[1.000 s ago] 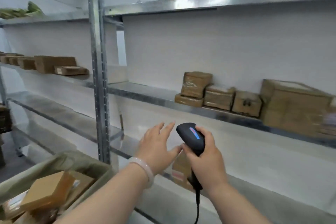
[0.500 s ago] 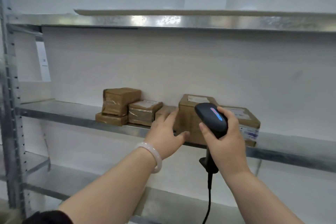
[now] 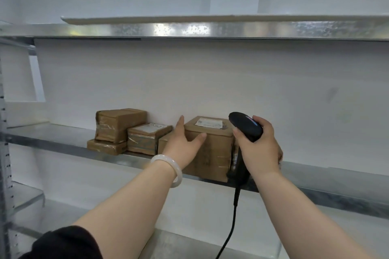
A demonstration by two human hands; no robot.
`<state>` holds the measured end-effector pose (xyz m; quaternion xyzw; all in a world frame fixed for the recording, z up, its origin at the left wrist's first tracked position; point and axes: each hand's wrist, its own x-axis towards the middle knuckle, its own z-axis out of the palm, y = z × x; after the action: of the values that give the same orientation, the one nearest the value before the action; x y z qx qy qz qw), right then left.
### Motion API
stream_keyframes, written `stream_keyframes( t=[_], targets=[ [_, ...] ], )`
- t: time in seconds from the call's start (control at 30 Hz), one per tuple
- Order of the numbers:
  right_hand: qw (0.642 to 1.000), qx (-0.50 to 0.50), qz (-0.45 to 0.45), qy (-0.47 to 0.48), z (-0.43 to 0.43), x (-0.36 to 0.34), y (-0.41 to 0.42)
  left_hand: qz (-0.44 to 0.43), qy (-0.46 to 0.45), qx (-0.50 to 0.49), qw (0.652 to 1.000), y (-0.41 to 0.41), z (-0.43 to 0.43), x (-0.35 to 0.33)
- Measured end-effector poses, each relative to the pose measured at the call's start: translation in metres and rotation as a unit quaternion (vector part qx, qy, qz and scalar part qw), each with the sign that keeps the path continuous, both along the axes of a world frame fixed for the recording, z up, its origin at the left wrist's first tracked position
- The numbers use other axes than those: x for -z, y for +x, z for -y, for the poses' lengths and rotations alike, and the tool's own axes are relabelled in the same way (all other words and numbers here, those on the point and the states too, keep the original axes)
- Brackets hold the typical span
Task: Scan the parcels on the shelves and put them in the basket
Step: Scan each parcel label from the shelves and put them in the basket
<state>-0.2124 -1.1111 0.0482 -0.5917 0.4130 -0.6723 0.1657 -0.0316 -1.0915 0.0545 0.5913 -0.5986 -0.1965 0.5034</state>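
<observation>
A person faces a galvanised metal shelf (image 3: 63,139) holding a short row of brown cardboard parcels. The largest parcel (image 3: 210,149), the landmark here, stands at the shelf's front edge with a white shipping label (image 3: 209,122) on its top.

The left hand (image 3: 185,143), a pale bangle (image 3: 170,169) at the wrist, is spread wide around the parcel's left front corner: thumb pressed on the front face, fingers reaching behind the left side. It looks like a grip just forming, not a lift. The right hand (image 3: 257,149) is wrapped firmly around a black corded barcode scanner (image 3: 245,127), held just right of the parcel, its head level with the parcel's top.

Judging by this, the step in hand is taking hold of the parcel for scanning. Next, the label must face the scanner's window, so either parcel or scanner needs tilting.

Left of the parcel, touching or nearly so, sit a small box partly hidden by the hand, a taped box with its own label (image 3: 147,137), then a taller taped box (image 3: 117,124) resting on a flat one (image 3: 105,147).

An upper shelf (image 3: 210,28) runs overhead; the wall (image 3: 189,80) behind is plain white. No basket is in view.
</observation>
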Motion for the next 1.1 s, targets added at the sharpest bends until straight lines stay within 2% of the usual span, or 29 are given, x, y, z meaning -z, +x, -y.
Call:
stream_keyframes(
  t=[0.17, 0.33, 0.57, 0.73, 0.83, 1.1],
  targets=[
    [0.998, -0.043, 0.02, 0.028, 0.019, 0.002, 0.009, -0.079, 0.006, -0.036, 0.996, -0.008, 0.01, -0.004],
    [0.999, -0.032, 0.03, 0.019, 0.007, 0.006, 0.013, -0.138, -0.028, -0.025, 0.99, -0.008, 0.0, 0.003],
    [0.998, -0.016, 0.041, -0.048, -0.047, 0.01, 0.028, -0.203, -0.075, 0.033, 0.976, 0.007, -0.038, 0.009],
    [0.994, 0.008, 0.027, -0.104, -0.097, 0.027, 0.048, -0.245, -0.068, 0.09, 0.963, 0.033, -0.073, 0.025],
    [0.993, 0.012, 0.015, -0.119, -0.123, 0.043, 0.062, -0.284, -0.029, 0.101, 0.953, 0.052, -0.093, 0.036],
    [0.991, 0.022, 0.022, -0.127, -0.175, 0.07, 0.085, -0.237, -0.027, 0.148, 0.96, 0.078, -0.127, 0.062]
  ],
)
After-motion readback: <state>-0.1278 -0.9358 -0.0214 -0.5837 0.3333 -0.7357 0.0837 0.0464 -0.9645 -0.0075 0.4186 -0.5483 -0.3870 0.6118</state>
